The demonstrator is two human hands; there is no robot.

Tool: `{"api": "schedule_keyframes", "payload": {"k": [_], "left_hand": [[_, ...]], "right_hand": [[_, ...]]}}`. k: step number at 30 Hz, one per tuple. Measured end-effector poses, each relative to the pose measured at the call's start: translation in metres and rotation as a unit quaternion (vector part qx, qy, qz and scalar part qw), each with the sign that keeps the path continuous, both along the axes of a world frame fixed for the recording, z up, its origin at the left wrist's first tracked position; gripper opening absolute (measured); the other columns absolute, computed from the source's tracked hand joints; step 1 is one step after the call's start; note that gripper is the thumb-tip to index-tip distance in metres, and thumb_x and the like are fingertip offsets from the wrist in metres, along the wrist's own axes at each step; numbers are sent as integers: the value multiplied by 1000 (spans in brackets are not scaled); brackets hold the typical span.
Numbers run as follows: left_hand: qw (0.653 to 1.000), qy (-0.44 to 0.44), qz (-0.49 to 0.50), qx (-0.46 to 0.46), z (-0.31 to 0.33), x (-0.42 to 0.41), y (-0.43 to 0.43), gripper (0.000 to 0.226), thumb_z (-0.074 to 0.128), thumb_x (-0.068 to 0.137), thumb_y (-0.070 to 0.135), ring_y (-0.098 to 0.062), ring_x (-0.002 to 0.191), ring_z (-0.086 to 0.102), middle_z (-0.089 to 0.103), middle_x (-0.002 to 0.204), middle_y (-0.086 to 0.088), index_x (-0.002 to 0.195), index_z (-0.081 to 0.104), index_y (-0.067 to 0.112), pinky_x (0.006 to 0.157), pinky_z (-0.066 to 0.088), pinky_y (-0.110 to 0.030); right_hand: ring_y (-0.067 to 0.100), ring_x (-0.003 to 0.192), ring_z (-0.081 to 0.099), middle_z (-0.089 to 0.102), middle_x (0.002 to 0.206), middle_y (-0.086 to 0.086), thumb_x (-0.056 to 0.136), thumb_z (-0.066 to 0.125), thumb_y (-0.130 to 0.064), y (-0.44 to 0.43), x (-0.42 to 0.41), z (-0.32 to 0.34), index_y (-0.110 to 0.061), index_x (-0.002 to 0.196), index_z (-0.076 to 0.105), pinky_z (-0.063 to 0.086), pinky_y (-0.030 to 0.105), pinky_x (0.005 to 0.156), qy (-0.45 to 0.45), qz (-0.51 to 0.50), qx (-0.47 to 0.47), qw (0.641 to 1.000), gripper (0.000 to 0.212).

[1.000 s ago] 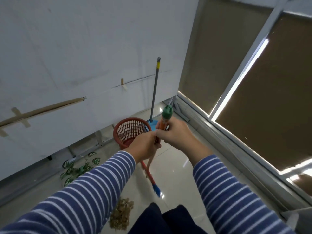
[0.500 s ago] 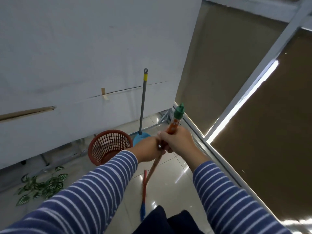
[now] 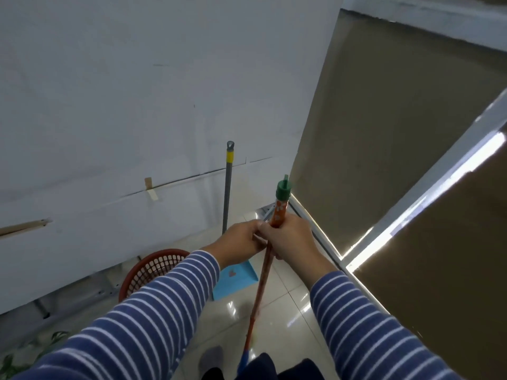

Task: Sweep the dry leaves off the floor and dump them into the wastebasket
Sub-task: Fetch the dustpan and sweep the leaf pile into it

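Fingers of the right hand [image 3: 289, 238] and left hand [image 3: 241, 246] are wrapped tight around the orange broom handle [image 3: 278, 215] just below its green cap, hands touching. The handle slants down to the tiled floor [image 3: 277, 305]. Behind the left sleeve sits the red wastebasket [image 3: 149, 270], beside it a blue dustpan [image 3: 236, 281]. No dry leaves are in view.

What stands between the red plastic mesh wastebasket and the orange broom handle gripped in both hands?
In the head view, a blue dustpan stands between the red mesh wastebasket and the orange broom handle, its grey pole rising against the wall.
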State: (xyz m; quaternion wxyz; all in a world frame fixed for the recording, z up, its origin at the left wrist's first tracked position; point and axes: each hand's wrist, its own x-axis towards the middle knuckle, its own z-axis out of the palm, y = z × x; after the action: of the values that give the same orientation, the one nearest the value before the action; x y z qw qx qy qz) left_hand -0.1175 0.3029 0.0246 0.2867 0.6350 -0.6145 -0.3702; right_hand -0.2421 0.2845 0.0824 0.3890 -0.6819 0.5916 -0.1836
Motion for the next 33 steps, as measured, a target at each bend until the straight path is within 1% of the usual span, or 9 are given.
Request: {"api": "schedule_keyframes", "payload": {"k": [7, 9, 13, 15, 18, 22, 25, 28, 33], "left_hand": [[998, 14, 59, 11, -21, 60, -111, 17, 57, 90, 13, -14, 89, 61, 63, 94, 8, 101, 61, 26, 74, 47, -23], [994, 27, 107, 15, -26, 81, -144, 18, 57, 90, 13, -14, 95, 60, 63, 99, 7, 102, 57, 27, 80, 46, -23], [975, 37, 220, 15, -34, 113, -207, 20, 58, 90, 14, -18, 98, 55, 55, 115, 0, 105, 50, 24, 89, 49, -34], [964, 26, 264, -4, -36, 124, -230, 28, 61, 89, 12, -17, 96, 51, 48, 122, -6, 110, 45, 21, 89, 50, -34], [951, 48, 304, -13, -35, 136, -259, 54, 64, 87, 8, -15, 102, 43, 34, 139, -9, 132, 36, 17, 87, 39, -23], [958, 99, 265, 54, -41, 153, -291, 77, 68, 84, 6, -28, 128, 42, 27, 150, -6, 143, 23, 25, 99, 41, -34], [975, 60, 199, 78, -48, 159, -300, 63, 66, 85, 8, -28, 117, 50, 44, 136, -7, 136, 33, 23, 97, 45, -38], [977, 23, 200, 70, -54, 157, -299, 44, 63, 84, 5, -26, 100, 56, 55, 119, -10, 123, 48, 18, 89, 49, -38], [986, -11, 150, 73, -51, 151, -282, 25, 63, 86, 9, -28, 100, 60, 64, 109, -11, 111, 61, 10, 92, 49, -40]], "right_hand": [[25, 71, 68, 63, 72, 7, 91, 58, -31, -106, 59, -16, -21, 76, 59, 60, 43, 73, 33, -4, 23, 999, 18], [28, 74, 68, 64, 76, 10, 91, 57, -29, -133, 73, -14, -21, 80, 60, 60, 44, 74, 35, 0, 30, 999, 14], [27, 75, 68, 59, 71, 3, 90, 57, -27, -179, 97, -14, -23, 69, 50, 60, 44, 76, 53, 0, 42, 998, 23], [24, 73, 66, 58, 69, 0, 90, 57, -28, -198, 107, -17, -24, 68, 49, 60, 43, 77, 61, -3, 49, 997, 24], [21, 69, 62, 56, 68, -1, 90, 57, -29, -219, 120, -23, -25, 68, 47, 60, 42, 78, 66, -4, 51, 996, 25], [20, 69, 62, 55, 69, -2, 91, 56, -31, -236, 133, -29, -26, 69, 46, 60, 40, 78, 73, -4, 54, 996, 25], [19, 68, 61, 56, 69, -2, 92, 56, -31, -244, 137, -30, -26, 69, 46, 60, 38, 77, 74, -6, 53, 996, 25], [21, 71, 64, 57, 70, -2, 91, 56, -31, -248, 138, -30, -26, 69, 46, 60, 41, 77, 79, -6, 51, 996, 25], [21, 71, 65, 57, 70, -2, 91, 55, -31, -245, 138, -29, -26, 69, 47, 60, 41, 76, 83, -4, 46, 995, 24]]}}
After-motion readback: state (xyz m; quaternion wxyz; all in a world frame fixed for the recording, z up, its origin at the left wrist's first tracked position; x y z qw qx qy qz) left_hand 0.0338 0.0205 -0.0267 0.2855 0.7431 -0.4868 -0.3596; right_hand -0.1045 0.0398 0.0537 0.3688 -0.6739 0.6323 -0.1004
